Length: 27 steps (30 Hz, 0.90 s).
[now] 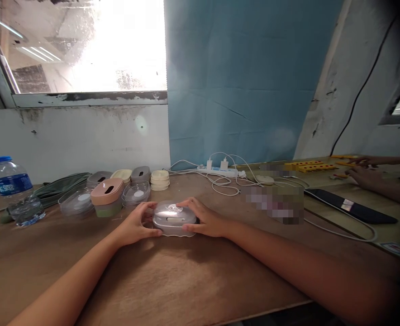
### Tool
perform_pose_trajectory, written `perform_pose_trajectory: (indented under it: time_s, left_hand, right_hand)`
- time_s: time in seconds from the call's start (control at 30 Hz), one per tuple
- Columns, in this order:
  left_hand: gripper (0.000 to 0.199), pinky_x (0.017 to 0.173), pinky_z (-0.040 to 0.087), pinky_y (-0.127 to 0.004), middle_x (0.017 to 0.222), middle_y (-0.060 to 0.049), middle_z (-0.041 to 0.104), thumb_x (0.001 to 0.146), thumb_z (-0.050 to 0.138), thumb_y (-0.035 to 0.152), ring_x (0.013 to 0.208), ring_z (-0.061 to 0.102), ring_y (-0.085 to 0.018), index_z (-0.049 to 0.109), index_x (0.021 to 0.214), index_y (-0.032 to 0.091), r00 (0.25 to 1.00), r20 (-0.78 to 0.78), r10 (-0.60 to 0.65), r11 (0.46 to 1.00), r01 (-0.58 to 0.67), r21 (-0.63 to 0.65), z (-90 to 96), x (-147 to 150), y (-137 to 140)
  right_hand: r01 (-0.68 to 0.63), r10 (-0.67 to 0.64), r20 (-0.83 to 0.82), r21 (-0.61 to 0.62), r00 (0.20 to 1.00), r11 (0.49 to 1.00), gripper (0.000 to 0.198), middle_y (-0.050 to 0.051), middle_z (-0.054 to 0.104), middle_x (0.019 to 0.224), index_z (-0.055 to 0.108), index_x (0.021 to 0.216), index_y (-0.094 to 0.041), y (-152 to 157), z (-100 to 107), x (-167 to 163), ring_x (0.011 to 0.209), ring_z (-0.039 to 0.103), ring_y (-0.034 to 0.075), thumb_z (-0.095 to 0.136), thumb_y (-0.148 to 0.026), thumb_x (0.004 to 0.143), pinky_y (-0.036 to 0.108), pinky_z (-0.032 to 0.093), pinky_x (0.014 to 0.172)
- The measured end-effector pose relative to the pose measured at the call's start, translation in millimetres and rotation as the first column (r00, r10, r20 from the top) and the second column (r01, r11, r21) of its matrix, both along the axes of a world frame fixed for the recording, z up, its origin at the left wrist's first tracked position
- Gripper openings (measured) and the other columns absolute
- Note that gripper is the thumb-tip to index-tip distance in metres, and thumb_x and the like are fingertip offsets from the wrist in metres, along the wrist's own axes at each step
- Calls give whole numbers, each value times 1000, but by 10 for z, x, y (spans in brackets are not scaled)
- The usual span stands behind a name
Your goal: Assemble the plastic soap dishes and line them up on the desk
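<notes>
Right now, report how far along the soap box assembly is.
Looks done: one pink-lidded box stands closed. In hand: left hand and right hand grip the clear-lidded grey box. Left: loose clear lids, grey bases and stacked cream parts behind.

- Showing glossy translucent plastic on the grey box (174, 219)
- Showing matt, worn wood grain on the table (173, 280)
- Showing clear, shiny plastic on the water bottle (15, 190)

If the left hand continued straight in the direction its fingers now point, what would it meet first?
The left hand points rightward and already touches the grey lidded box. Beyond it waits the right hand, gripping the box's other side.
</notes>
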State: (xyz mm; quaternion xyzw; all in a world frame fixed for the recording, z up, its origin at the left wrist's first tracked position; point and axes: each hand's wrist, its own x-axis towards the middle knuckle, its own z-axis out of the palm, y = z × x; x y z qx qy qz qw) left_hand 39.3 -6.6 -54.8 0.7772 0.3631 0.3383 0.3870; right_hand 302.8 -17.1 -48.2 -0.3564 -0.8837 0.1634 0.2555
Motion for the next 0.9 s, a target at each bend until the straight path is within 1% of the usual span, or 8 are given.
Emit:
perform_pose_trajectory:
  time_s: [0.1,0.2,0.3,0.37,0.4,0.53,0.73,0.9]
  left_hand:
    - [69,94,45,-43,125,-10,41,58,78,27,108,53,-25,45,118,21,1000,-23,6,999,-5,46,31,-4,-22]
    - [58,93,46,-40,119,-9,42,61,76,28,105,55,-24,51,113,20,997,-64,-35,997,39,63,63,-8,-26]
    - [56,95,44,-41,116,-9,45,63,75,31,106,54,-26,54,113,20,985,-174,-23,984,52,169,86,-15,-15]
    - [58,96,43,-42,118,-9,45,64,74,33,108,52,-26,53,117,21,971,-240,4,967,57,249,89,-19,-5]
    - [59,96,43,-41,119,-9,45,66,73,34,108,52,-26,52,119,22,968,-252,3,963,66,263,85,-20,-1]
    - [59,95,45,-37,125,-8,41,70,69,32,107,53,-23,47,124,25,978,-202,-42,970,88,227,53,-15,10]
    - [57,96,44,-37,127,-8,40,70,70,28,111,50,-24,49,123,26,986,-156,-52,969,87,232,14,-5,26]
    - [57,96,43,-36,128,-7,39,70,70,26,111,49,-23,49,123,26,988,-143,-61,969,93,230,-9,12,40]
  right_hand:
    - [-15,14,26,24,1000,1000,68,8,38,124,38,129,-27,-40,25,-47,117,39,24,67,-43,70,38,34,99]
    - [-18,16,44,39,999,999,70,8,38,122,40,127,-26,-39,34,-71,115,41,24,71,-39,65,38,36,97]
    - [-14,12,49,41,999,999,70,8,40,121,41,126,-25,-21,31,-61,114,41,25,70,-45,66,39,36,96]
    - [-2,0,44,41,999,999,70,8,41,120,41,126,-25,-12,19,-45,114,42,25,68,-49,67,40,36,96]
    - [7,-8,38,40,999,999,70,8,41,119,41,126,-25,-9,9,-38,113,42,25,68,-51,67,40,37,95]
    - [38,-38,0,41,999,998,69,8,40,116,42,123,-24,0,-52,-29,109,46,23,68,-52,66,38,40,92]
    - [74,-69,-65,81,996,994,65,7,42,114,43,118,-23,26,-141,-48,106,47,22,69,-50,65,37,40,91]
    - [86,-74,-99,120,992,989,65,6,44,110,47,111,-21,74,-171,-25,102,49,22,75,-47,58,36,41,89]
